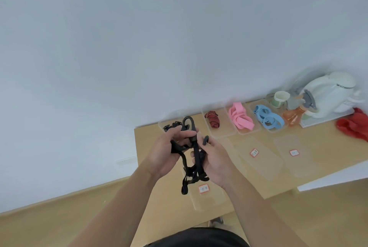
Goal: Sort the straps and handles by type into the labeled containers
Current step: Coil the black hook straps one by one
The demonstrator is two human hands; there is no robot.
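Note:
Above the left end of the wooden table [258, 183], both hands hold a tangle of black straps [196, 159] with hooked ends. My left hand [169, 153] grips the upper part, and my right hand [216, 159] pinches another end. Loops of strap dangle below the hands. Along the wall stands a row of clear containers: the leftmost one [162, 125] with black clips, one with a red-and-black striped strap [212, 120], one with pink straps [240, 117], one with blue straps [267, 117].
Clear lids with red-edged labels lie flat on the table: one under the hands [205, 197] and two to the right [260, 157], [294, 153]. At the back right are a green cup [279, 98], a white kettle [334, 95], an orange bottle [293, 117] and a red cloth [356, 127].

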